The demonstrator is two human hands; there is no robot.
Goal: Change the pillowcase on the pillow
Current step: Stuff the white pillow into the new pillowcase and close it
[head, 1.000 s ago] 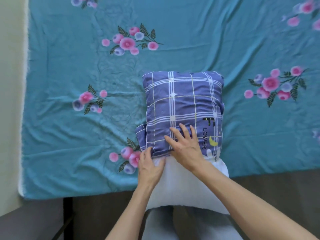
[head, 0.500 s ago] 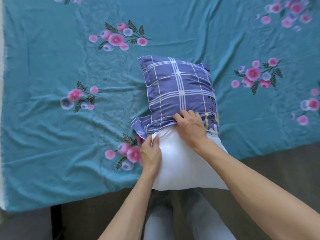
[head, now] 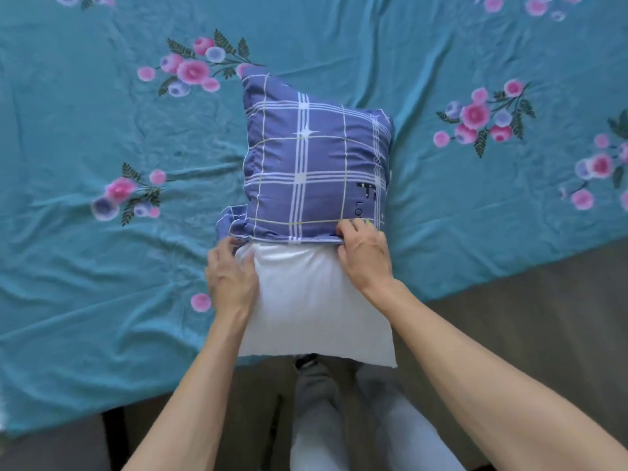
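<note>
Bed sheet (head: pixel 102 300) | pillow (head: pixel 316 300) half inside case (head: pixel 312 164) | left hand (head: pixel 231 280), right hand (head: pixel 365 256) pinching hem | risk: uneven pull bunches case, corners stay unfilled

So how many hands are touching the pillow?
2. The left hand rests on the white pillow at its left side; the right hand pinches the blue checked pillowcase hem at the right. None seem hidden.
</note>
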